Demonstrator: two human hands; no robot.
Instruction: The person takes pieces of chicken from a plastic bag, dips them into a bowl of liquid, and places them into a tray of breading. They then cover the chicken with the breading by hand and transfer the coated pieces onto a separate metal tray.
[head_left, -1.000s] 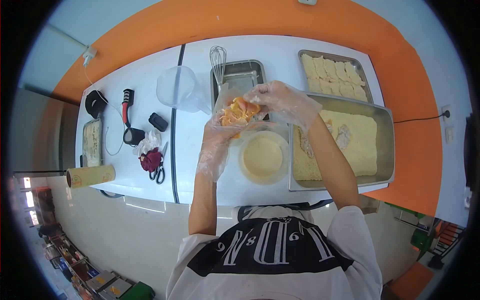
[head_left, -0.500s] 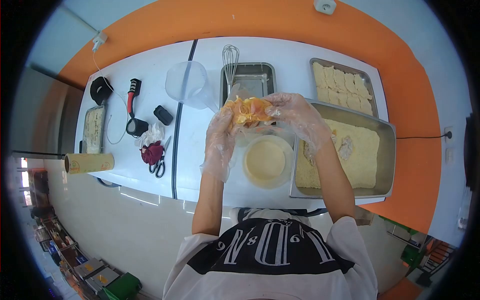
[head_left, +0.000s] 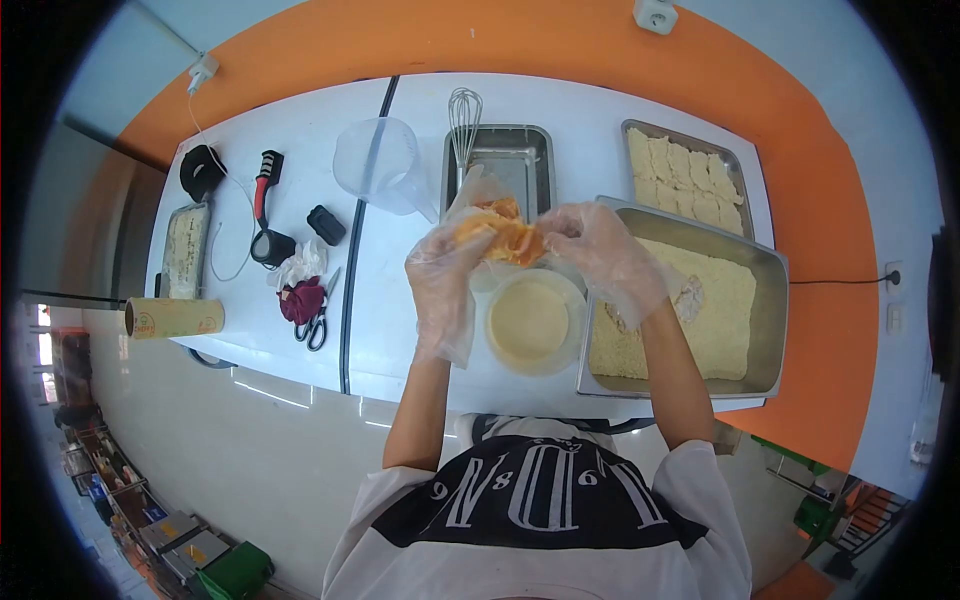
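Orange, moist-looking food (head_left: 512,238), perhaps meat, is held up above the table inside or against a clear plastic bag (head_left: 480,190). My left hand (head_left: 443,270), in a clear plastic glove, is closed round its left side. My right hand (head_left: 603,252), gloved too, pinches at its right edge. Below them stands a clear bowl of pale batter (head_left: 528,322). A large metal tray (head_left: 768,345) of pale crumbs, with a coated piece (head_left: 690,298) in it, lies under my right forearm.
Behind my hands, a whisk (head_left: 465,125) leans in a metal pan (head_left: 533,165). A tray (head_left: 748,185) of coated pieces stands back right. Leftward are a measuring jug (head_left: 375,160), scissors (head_left: 318,325), a black case (head_left: 326,225), a sharpener (head_left: 266,185) and a wrap roll (head_left: 175,318).
The orange food has been turned and bunched together. My right hand has moved slightly right and down, its fingers now at the food's edge. My left hand has shifted over its left side.
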